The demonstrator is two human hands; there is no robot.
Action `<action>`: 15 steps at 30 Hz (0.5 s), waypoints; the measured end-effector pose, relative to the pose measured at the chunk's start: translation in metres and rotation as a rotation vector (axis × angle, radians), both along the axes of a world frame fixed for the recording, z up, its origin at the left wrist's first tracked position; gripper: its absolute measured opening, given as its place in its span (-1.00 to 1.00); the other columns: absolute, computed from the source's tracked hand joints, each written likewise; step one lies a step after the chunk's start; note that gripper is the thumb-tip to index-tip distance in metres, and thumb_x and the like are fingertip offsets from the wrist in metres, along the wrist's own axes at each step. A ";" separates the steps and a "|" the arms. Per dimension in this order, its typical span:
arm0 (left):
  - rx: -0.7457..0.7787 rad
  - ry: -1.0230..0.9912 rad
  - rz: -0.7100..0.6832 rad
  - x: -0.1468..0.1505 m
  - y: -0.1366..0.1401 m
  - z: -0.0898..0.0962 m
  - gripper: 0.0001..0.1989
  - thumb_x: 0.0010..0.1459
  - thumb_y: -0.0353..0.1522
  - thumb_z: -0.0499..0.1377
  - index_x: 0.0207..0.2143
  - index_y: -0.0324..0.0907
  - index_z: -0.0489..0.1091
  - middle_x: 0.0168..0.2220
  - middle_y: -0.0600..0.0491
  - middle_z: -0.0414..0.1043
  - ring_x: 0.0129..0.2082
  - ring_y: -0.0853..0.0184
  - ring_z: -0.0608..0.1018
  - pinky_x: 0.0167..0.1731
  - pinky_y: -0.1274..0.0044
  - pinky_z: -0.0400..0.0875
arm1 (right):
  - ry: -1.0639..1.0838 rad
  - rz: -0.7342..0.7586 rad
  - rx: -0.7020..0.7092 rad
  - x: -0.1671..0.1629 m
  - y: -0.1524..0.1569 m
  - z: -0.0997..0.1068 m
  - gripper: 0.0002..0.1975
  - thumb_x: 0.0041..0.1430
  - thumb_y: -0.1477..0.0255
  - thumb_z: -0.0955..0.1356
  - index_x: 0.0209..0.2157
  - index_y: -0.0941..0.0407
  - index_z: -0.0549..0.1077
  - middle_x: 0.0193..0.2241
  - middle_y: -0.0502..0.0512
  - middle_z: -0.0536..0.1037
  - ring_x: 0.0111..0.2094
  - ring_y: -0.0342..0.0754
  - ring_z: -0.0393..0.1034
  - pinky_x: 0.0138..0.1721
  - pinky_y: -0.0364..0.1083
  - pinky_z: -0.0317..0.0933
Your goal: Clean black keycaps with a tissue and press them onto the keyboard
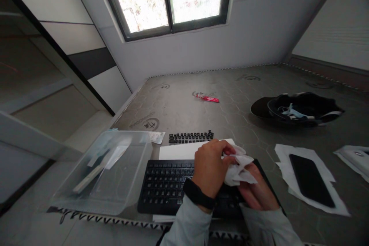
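A crumpled white tissue [240,173] is bunched between my two hands. My left hand [210,163], with a black band at its wrist, pinches the tissue from the left with thumb and fingers. Lower on the right, my right hand [256,188] is closed around the other side of it; most of its fingers are hidden by the tissue. Both hands hover over a black keyboard [165,184], covering its right part. Under the keyboard lies a white sheet [173,153]. Loose black keycaps [191,137] stand in rows just behind the sheet.
A clear plastic bin [123,200] holding long thin items stands at left. A phone [311,180] rests on white tissue at right, near a white pack [356,157]. Further back are a black cap [262,109] with items inside and a red packet [209,98].
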State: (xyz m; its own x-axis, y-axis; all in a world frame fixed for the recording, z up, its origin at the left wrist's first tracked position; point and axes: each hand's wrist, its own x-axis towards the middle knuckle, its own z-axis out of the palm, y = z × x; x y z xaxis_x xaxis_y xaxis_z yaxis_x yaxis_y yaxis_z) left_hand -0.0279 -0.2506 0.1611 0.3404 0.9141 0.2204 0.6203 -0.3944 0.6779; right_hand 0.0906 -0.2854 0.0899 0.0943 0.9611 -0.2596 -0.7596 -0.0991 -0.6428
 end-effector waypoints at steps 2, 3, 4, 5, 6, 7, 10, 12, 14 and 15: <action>0.006 0.009 -0.001 0.001 0.000 -0.001 -0.83 -0.05 -0.38 0.34 -0.36 -0.03 0.46 -0.35 0.23 0.49 -0.36 0.40 0.49 -0.34 0.57 0.31 | -0.006 -0.005 -0.006 0.003 0.000 -0.003 -0.58 -0.17 0.49 0.50 -0.17 0.00 0.52 -0.36 0.02 0.66 -0.33 0.01 0.53 -0.32 -0.08 0.40; 0.009 0.010 -0.006 0.001 0.000 -0.001 -0.83 -0.05 -0.38 0.34 -0.36 -0.03 0.45 -0.35 0.23 0.49 -0.36 0.40 0.49 -0.35 0.57 0.31 | -0.005 -0.016 -0.007 0.005 0.000 -0.005 -0.59 -0.18 0.49 0.50 -0.19 0.00 0.52 -0.38 0.01 0.66 -0.36 0.00 0.53 -0.35 -0.08 0.41; 0.011 0.009 -0.012 0.002 0.000 -0.001 -0.83 -0.05 -0.38 0.34 -0.36 -0.04 0.45 -0.36 0.23 0.49 -0.36 0.40 0.50 -0.35 0.57 0.31 | 0.000 -0.033 -0.009 0.007 0.000 -0.008 -0.60 -0.19 0.49 0.51 -0.21 0.00 0.52 -0.41 -0.01 0.66 -0.39 -0.02 0.53 -0.39 -0.10 0.41; 0.012 0.007 -0.020 0.002 0.000 -0.001 -0.84 -0.05 -0.37 0.34 -0.36 -0.04 0.45 -0.36 0.23 0.50 -0.35 0.40 0.50 -0.35 0.57 0.31 | 0.008 -0.055 -0.015 0.009 0.000 -0.011 -0.61 -0.22 0.50 0.52 -0.24 0.00 0.53 -0.44 -0.03 0.65 -0.44 -0.05 0.52 -0.44 -0.13 0.41; 0.011 0.004 -0.029 0.003 0.000 -0.001 -0.84 -0.04 -0.36 0.34 -0.36 -0.04 0.45 -0.36 0.23 0.50 -0.35 0.40 0.50 -0.33 0.57 0.32 | 0.016 -0.079 -0.023 0.011 0.000 -0.014 -0.62 -0.24 0.50 0.53 -0.28 0.00 0.53 -0.45 -0.05 0.65 -0.48 -0.09 0.51 -0.48 -0.16 0.40; 0.010 0.004 -0.037 0.003 0.000 -0.001 -0.85 -0.03 -0.35 0.34 -0.36 -0.04 0.45 -0.36 0.23 0.51 -0.34 0.40 0.51 -0.32 0.57 0.32 | 0.021 -0.106 -0.034 0.012 0.000 -0.016 -0.64 -0.25 0.50 0.54 -0.31 -0.01 0.53 -0.47 -0.07 0.64 -0.51 -0.12 0.50 -0.51 -0.19 0.39; 0.010 0.018 -0.061 0.003 -0.001 -0.001 -0.87 0.00 -0.31 0.31 -0.35 -0.04 0.45 -0.35 0.23 0.52 -0.33 0.39 0.52 -0.29 0.56 0.34 | 0.008 -0.179 -0.067 0.015 0.001 -0.022 -0.69 -0.25 0.53 0.54 -0.40 -0.02 0.52 -0.50 -0.10 0.64 -0.55 -0.18 0.49 -0.56 -0.25 0.39; 0.013 0.038 -0.077 0.004 -0.002 -0.001 -0.90 0.04 -0.33 0.29 -0.33 -0.03 0.45 -0.33 0.22 0.53 -0.32 0.37 0.52 -0.27 0.54 0.35 | -0.007 -0.211 -0.078 0.014 0.002 -0.021 -0.69 -0.27 0.56 0.54 -0.41 -0.01 0.50 -0.51 -0.09 0.64 -0.55 -0.18 0.50 -0.56 -0.26 0.40; 0.010 0.067 -0.085 0.004 -0.003 0.001 -0.90 0.07 -0.36 0.25 -0.31 -0.02 0.46 -0.31 0.20 0.54 -0.30 0.36 0.53 -0.25 0.53 0.36 | -0.012 -0.242 -0.090 0.013 0.002 -0.019 -0.65 -0.31 0.57 0.55 -0.41 -0.01 0.50 -0.52 -0.07 0.65 -0.55 -0.18 0.50 -0.56 -0.27 0.40; 0.005 0.084 -0.083 0.005 -0.003 0.001 -0.90 0.08 -0.37 0.24 -0.30 -0.02 0.46 -0.30 0.19 0.54 -0.29 0.35 0.53 -0.25 0.52 0.36 | -0.011 -0.256 -0.094 0.012 0.002 -0.018 -0.62 -0.34 0.57 0.56 -0.40 -0.01 0.50 -0.52 -0.07 0.65 -0.56 -0.18 0.50 -0.56 -0.27 0.40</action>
